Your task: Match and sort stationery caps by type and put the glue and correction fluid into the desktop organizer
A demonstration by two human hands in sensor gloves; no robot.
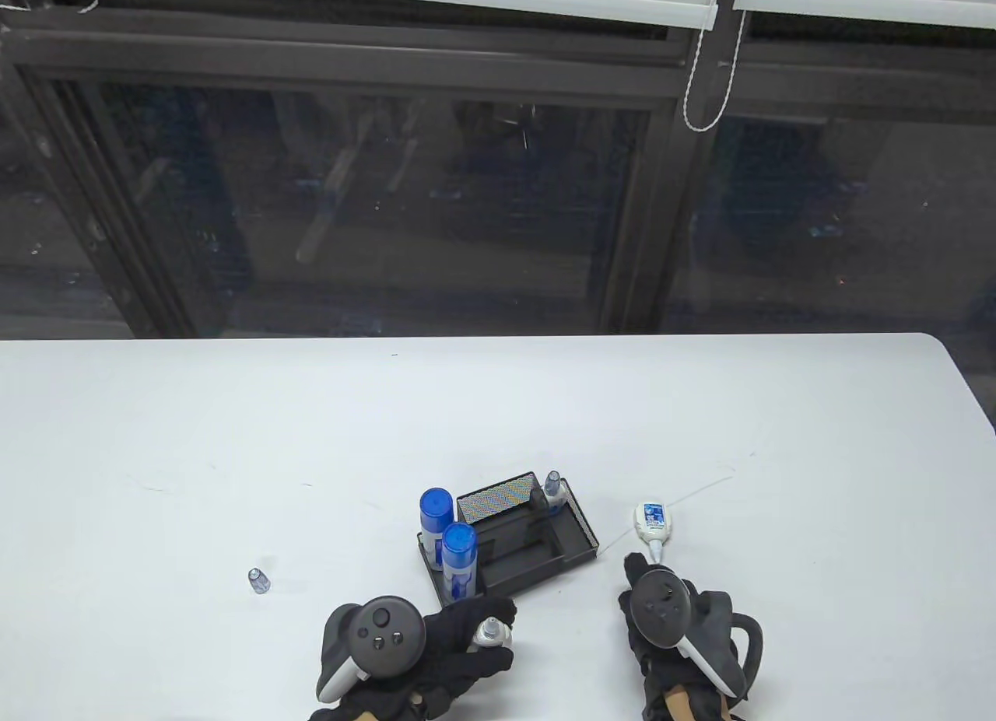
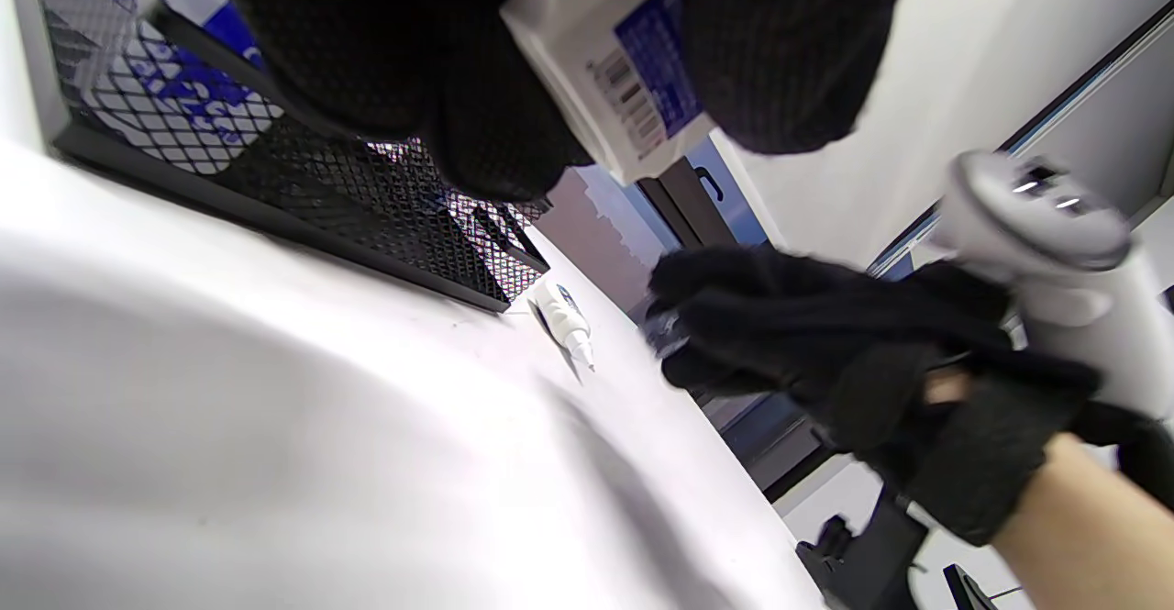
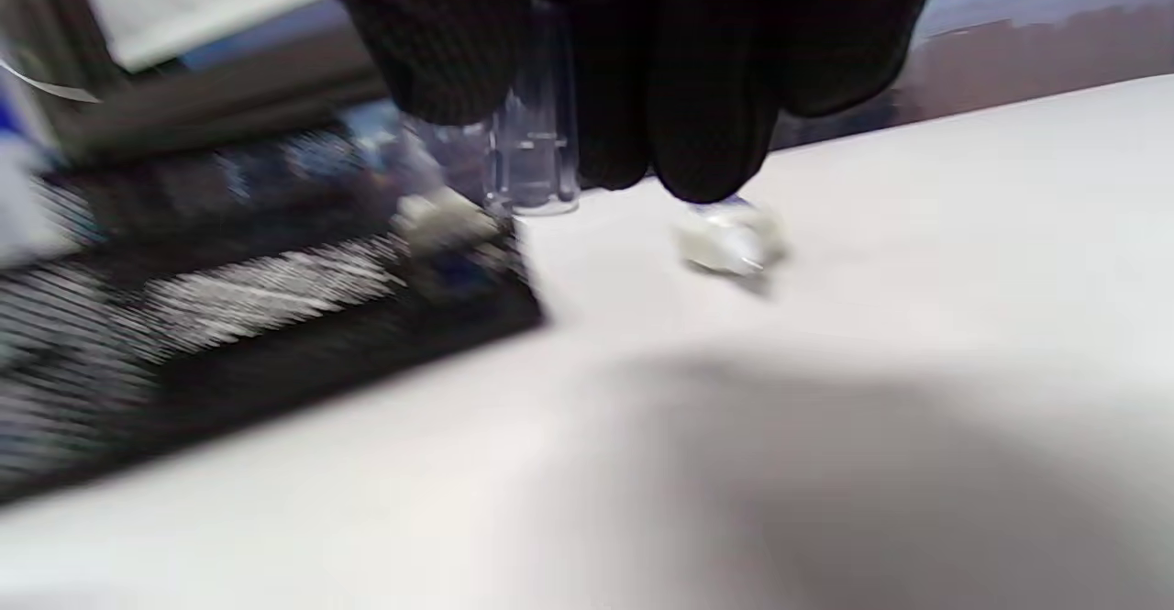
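My left hand (image 1: 455,647) grips a white correction fluid bottle (image 1: 492,634) just in front of the black mesh organizer (image 1: 580,530); the left wrist view shows its blue label (image 2: 633,50) between the gloved fingers (image 2: 789,50). My right hand (image 1: 638,581) pinches a clear cap (image 3: 537,156) close above the table. A second, uncapped correction fluid bottle (image 1: 652,525) lies just beyond it, tip towards the hand. Two blue-capped glue sticks (image 1: 447,530) stand in the organizer's left side, and a capped correction bottle (image 1: 554,491) stands in its back right corner.
A loose clear cap (image 1: 257,580) stands on the white table (image 1: 233,441) left of my left hand. The table ends at a dark window wall behind and rounds off at the right.
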